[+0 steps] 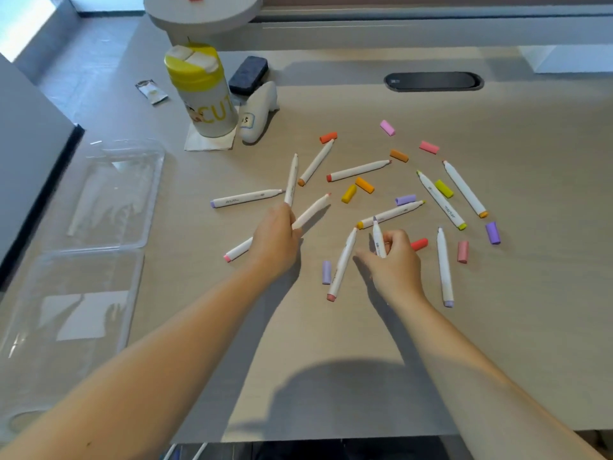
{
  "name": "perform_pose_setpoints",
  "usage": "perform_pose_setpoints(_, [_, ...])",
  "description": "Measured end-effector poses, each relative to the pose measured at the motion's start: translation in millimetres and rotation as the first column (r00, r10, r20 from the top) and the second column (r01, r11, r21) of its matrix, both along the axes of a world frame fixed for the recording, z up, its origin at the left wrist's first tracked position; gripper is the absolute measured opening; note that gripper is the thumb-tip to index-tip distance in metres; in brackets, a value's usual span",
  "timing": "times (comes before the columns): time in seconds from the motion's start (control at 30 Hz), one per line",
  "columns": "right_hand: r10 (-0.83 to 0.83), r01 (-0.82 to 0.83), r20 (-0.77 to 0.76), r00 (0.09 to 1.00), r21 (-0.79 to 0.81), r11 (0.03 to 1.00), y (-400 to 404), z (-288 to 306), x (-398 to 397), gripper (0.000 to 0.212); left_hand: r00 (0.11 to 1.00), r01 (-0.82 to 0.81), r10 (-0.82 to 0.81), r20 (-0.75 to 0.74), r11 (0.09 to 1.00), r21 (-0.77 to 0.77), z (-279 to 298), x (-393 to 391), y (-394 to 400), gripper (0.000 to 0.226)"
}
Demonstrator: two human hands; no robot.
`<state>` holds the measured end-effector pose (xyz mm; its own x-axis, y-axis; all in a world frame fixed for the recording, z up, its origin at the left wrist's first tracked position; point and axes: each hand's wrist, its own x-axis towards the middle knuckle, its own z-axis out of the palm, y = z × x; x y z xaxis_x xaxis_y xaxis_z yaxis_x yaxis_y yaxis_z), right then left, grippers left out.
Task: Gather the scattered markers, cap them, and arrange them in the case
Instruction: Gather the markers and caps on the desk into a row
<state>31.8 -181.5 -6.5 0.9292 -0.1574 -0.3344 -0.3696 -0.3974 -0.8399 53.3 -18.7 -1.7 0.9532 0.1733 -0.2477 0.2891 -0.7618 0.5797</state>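
Several uncapped white markers (356, 170) lie scattered across the middle of the desk, with several loose coloured caps (364, 185) among them. My left hand (277, 242) grips the lower end of one white marker (291, 180) that points away from me, and it lies over a pink-ended marker (310, 212). My right hand (394, 260) pinches another white marker (378, 239), tip up, just left of a red cap (420, 244). The clear plastic case (99, 207) lies open at the left, both halves flat and with no markers in them.
A yellow-lidded wipes canister (202, 91) stands on a napkin at the back left, with a white device (258, 114), a dark eraser (248, 74) and a small sachet (151, 91) nearby. A black cable slot (433, 82) sits at the back. The desk's front edge (331, 438) is close.
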Motion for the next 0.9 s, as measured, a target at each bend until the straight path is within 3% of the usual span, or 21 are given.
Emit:
perform_pose_setpoints(0.17, [0.011, -0.016, -0.049, 0.999, -0.090, 0.996, 23.9, -0.4, -0.5, 0.038, 0.996, 0.071, -0.067, 0.060, 0.995, -0.064, 3.0, -9.4, 27.4, 0.018])
perform_pose_setpoints(0.3, [0.025, -0.048, -0.107, 0.994, -0.217, 0.975, 32.7, -3.9, -1.1, 0.040, 0.998, 0.061, -0.057, -0.033, 0.987, 0.148, 3.4, -9.6, 49.5, 0.036])
perform_pose_setpoints(0.47, [-0.024, -0.033, -0.158, 0.987, -0.352, 0.936, 35.0, -4.0, -1.5, 0.036, 0.991, 0.053, -0.026, -0.128, 0.975, 0.217, -5.1, -8.6, 66.1, 0.049])
perform_pose_setpoints(0.67, [-0.058, 0.014, -0.132, 0.990, -0.317, 0.948, 32.0, -3.8, -1.5, 0.021, 0.975, 0.160, -0.134, -0.179, 0.977, 0.139, -11.2, -2.2, 72.6, 0.027])
perform_pose_setpoints(0.8, [-0.096, 0.074, -0.076, 0.992, -0.255, 0.964, 28.8, -0.3, 1.2, 0.008, 0.970, 0.233, -0.222, -0.098, 0.965, 0.120, -11.3, 0.7, 76.3, 0.013])
perform_pose_setpoints(0.9, [-0.162, 0.154, -0.020, 0.987, -0.215, 0.965, 22.6, 3.9, 9.5, 0.010, 0.983, 0.184, -0.183, -0.014, 0.983, 0.005, -9.2, 6.5, 70.1, 0.006])
